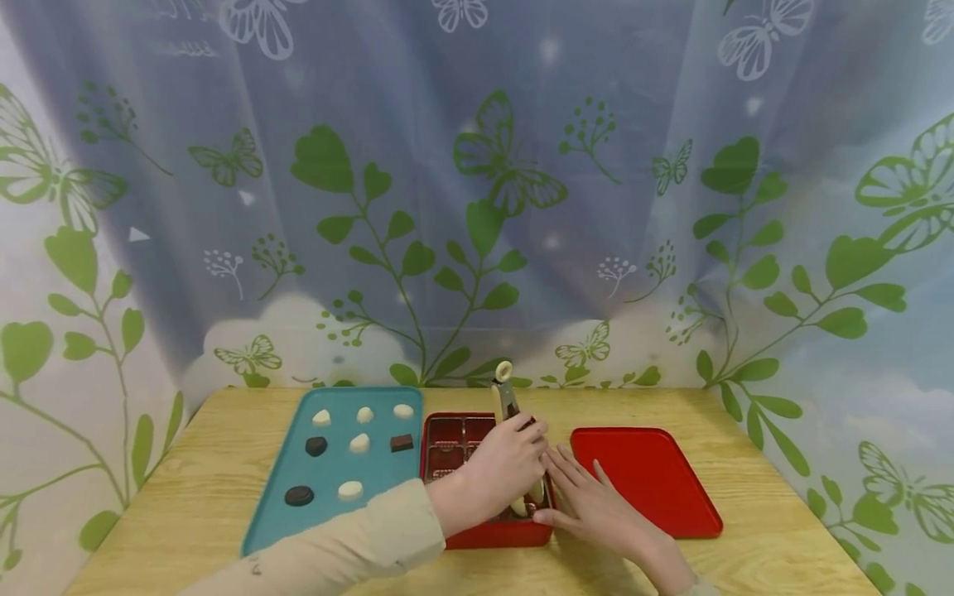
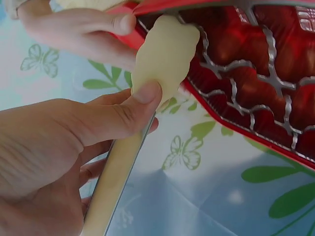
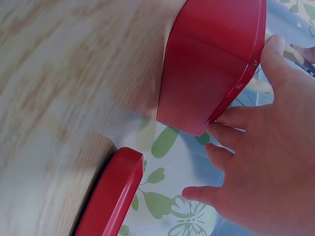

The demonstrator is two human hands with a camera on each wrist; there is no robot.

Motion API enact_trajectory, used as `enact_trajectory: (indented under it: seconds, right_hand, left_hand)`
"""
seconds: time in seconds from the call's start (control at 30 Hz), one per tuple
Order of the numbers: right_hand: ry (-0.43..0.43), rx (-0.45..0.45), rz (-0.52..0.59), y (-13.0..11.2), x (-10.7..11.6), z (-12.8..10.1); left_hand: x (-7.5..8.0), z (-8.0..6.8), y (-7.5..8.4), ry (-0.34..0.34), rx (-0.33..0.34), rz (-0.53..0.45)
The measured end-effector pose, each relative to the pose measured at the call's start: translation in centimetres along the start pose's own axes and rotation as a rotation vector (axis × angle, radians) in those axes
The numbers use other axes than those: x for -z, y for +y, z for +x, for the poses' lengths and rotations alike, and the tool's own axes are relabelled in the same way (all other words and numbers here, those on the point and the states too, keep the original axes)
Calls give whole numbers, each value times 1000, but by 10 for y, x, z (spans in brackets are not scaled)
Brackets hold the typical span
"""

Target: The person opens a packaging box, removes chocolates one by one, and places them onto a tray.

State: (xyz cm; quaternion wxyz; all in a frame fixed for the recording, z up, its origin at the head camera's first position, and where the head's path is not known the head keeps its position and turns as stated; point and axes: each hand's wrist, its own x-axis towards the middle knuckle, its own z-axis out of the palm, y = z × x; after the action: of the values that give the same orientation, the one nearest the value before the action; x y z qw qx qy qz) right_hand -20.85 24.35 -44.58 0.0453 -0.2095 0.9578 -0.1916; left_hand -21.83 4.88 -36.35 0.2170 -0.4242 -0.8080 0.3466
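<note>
Left hand point(image 1: 501, 470) is gripping cream tongs point(image 2: 162, 59) over the red box point(image 1: 495, 534); right hand point(image 1: 592, 501), fingers straight, is touching the box's wall at its 3 o'clock.

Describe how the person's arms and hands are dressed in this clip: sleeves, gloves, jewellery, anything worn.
Both hands are bare: no gloves, and no rings or watch show in any view. The left hand comes out of a long, loose beige sleeve that ends at the wrist. The right hand shows only a sliver of pale cuff at the bottom edge of the head view. The fingers have short, unpainted nails.
</note>
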Motion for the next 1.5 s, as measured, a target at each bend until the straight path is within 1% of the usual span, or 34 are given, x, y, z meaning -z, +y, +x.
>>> enact_trajectory:
  seconds: [0.1,0.23,0.33,0.43,0.53,0.6,0.67,0.73,0.83,1.0,1.2,1.33,1.5]
  right_hand:
    - [-6,-6,-3,0,0,0]
    - [-13,-10,-6,0,0,1]
    - [-10,-8,-9,-1,1,1]
    - [-6,-2,-9,-1,3,1]
    - [-5,2,-3,-2,3,0]
    - [-3,2,-1,-1,3,0]
    - [-2,-2,-1,-1,3,0]
    - [0,-2,-4,0,2,0]
    - [-2,-2,-5,1,2,0]
    - [-10,-5,-10,0,2,-2]
    - [-14,15,3,-2,1,-2]
    - [-12,11,-4,-2,1,-1]
    - [-4,-8,-7,-1,1,0]
  left_hand:
    - [1,3,5,-17,-17,5]
    - [-2,6,9,-27,-23,3]
    - [-10,5,7,-3,-15,-16]
    - [-18,2,2,45,7,-43]
    - [-21,-1,-6,84,44,-61]
    - [-20,-3,-12,93,67,-64]
    - [-17,-4,-17,85,69,-51]
    - [-13,-5,-19,72,51,-32]
    - [-8,-3,-17,63,3,2]
    - [-3,6,-5,61,-61,67]
    - [-6,12,9,25,-122,76]
    - [-13,10,9,38,-125,60]
    - [-18,2,2,61,-107,19]
